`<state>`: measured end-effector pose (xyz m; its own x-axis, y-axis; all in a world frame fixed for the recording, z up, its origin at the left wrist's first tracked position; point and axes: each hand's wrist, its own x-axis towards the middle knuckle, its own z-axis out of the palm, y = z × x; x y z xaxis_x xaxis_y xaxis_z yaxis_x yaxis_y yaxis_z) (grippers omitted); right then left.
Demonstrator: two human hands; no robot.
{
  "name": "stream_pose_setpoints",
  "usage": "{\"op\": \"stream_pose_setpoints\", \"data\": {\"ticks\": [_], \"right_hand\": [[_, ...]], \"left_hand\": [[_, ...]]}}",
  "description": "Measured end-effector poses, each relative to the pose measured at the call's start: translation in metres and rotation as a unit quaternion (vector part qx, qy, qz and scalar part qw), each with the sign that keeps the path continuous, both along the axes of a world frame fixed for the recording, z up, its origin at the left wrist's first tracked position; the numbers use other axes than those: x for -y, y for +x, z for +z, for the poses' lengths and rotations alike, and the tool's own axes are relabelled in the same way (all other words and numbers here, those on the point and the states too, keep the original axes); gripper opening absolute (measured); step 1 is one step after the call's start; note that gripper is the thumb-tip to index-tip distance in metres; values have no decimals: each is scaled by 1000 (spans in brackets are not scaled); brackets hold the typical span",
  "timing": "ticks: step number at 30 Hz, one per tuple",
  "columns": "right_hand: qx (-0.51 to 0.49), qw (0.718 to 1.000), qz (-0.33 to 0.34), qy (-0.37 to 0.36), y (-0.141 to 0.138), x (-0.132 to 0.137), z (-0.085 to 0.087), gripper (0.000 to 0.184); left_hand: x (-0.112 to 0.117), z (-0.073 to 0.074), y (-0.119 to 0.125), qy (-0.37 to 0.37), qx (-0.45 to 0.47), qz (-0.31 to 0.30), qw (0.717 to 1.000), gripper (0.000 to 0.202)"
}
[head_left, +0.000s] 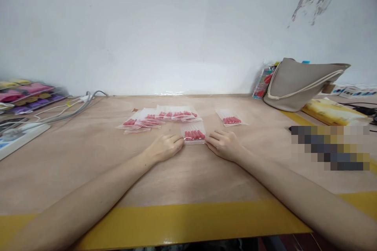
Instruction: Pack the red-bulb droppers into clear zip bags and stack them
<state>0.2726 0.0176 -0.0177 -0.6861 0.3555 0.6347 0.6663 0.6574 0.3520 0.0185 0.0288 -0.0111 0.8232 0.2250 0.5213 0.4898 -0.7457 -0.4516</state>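
A clear zip bag (193,132) with several short red rod-like pieces inside lies on the table, its sealing edge toward me. My left hand (167,148) is closed with its fingertips at the left corner of that edge. At the right corner, my right hand (225,145) has its fingers curled together on the plastic. Behind my left hand, a row of overlapping zip bags (160,115) holds similar red pieces. Another filled bag (231,117) lies apart, beyond my right hand. Which small parts the red pieces are, I cannot tell.
A grey-beige bag (300,84) with a cord stands at the back right, beside a yellow soft pack (334,111). A pixelated patch (330,149) covers something at right. On the left are a power strip (25,139), cables (70,113) and a rack of colourful packets (32,94).
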Motion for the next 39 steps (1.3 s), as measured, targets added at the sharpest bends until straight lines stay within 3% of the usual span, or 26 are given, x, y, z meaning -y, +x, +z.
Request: {"op": "stream_pose_setpoints", "data": {"ticks": [9,17,29,34,39], "right_hand": [[25,999,-19,-13,-2,-2,1,23],[21,1000,-15,8,-1,-3,2,21],[26,998,61,14,-67,-16,2,26],[29,996,75,31,-59,-16,1,28],[26,997,63,43,-27,-9,2,22]], "left_hand": [[-1,2,1,2,-32,22,999,28],[-1,1,1,-14,-4,21,1000,24],[1,1,2,-31,33,14,999,27],[3,3,0,-36,27,15,999,27],[4,4,-1,-32,31,18,999,28]]}}
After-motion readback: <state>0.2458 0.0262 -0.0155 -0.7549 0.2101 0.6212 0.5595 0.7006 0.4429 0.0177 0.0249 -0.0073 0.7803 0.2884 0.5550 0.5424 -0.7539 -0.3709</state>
